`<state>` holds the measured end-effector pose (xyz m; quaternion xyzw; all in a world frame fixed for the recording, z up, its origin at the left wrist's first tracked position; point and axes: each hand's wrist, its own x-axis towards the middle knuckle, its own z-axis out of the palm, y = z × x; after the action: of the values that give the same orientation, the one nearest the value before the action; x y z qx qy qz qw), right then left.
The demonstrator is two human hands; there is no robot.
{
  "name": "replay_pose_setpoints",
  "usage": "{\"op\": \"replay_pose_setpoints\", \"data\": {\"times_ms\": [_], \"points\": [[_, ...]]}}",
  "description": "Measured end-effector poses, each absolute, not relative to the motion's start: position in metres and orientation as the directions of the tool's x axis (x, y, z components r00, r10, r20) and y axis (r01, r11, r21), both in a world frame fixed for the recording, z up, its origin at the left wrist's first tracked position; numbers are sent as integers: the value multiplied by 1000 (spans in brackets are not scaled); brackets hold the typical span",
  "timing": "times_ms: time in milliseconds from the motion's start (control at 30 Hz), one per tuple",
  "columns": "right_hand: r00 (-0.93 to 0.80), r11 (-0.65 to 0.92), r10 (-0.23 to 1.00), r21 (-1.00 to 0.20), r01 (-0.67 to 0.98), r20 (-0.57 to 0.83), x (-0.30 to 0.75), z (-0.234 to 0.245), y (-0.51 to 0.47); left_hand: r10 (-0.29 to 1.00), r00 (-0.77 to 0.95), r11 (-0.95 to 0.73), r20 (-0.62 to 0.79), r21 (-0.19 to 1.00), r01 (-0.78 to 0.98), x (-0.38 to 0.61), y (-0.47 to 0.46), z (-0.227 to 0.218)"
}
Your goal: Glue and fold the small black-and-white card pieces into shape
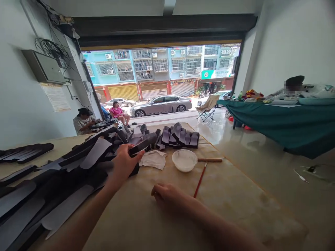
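Head view; bowl as landmark. Bowl (185, 168): white, dark marks at the rim, on the desk (235, 190); interior pale, contents cannot be told. Basin (318, 101) well apart, right of and beyond the bowl; contents unclear.

Writing: green sign (216, 74) far behind the bowl, to its right, white characters too small to read surely. Sheet (55, 97) on the wall, far left of the bowl; print illegible.

Left hand (127, 158): left of the bowl, arm stretched forward, thumb and fingers pinching a black block (143, 144). Right hand (167, 195): nearer side of the bowl, slightly left, fingers curled; palm hidden, cannot tell whether anything is held.

Cloth (154, 159) just left of the bowl; brown stick (211, 160) just right; red stick (200, 179) right and nearer.
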<state>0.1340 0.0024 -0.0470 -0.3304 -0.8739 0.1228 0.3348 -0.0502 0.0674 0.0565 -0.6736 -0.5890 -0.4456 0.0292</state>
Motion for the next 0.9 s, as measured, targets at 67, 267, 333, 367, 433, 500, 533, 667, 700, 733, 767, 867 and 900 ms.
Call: {"op": "replay_pose_setpoints", "data": {"times_ms": [67,267,333,367,433,500,533,667,700,733,767,867,900], "points": [[-576,748,663,-438,499,477,134,-49,4,774,-69,-296,629,457,838,-35,96,58],[-559,699,715,-457,550,420,143,-52,16,792,-44,-270,608,415,869,18,188,53],[-554,683,730,-461,567,401,145,-52,19,812,-39,-247,583,402,882,33,207,44],[-553,677,736,-461,574,391,146,-51,19,819,-41,-232,572,396,888,38,213,40],[-554,667,744,-457,588,372,147,-49,19,830,-36,-214,556,377,901,43,218,30],[-553,654,755,-455,604,351,147,-45,18,834,-14,-215,552,347,913,39,214,23],[-549,645,763,-456,614,340,147,-43,18,834,5,-222,552,326,919,34,210,21],[-526,602,797,-464,650,296,147,-40,15,833,148,-298,533,207,932,-9,189,24],[-522,595,802,-464,656,290,147,-40,15,834,189,-320,519,176,931,-24,182,26],[-521,592,804,-463,660,286,147,-41,14,836,222,-336,503,148,930,-40,174,28],[-521,591,805,-462,661,283,147,-42,13,841,246,-344,482,125,931,-56,166,30],[-536,604,794,-472,642,287,146,-47,11,876,281,-338,392,81,938,-104,137,32],[-541,611,788,-478,631,293,146,-48,10,890,288,-334,353,76,940,-118,127,32]]}}
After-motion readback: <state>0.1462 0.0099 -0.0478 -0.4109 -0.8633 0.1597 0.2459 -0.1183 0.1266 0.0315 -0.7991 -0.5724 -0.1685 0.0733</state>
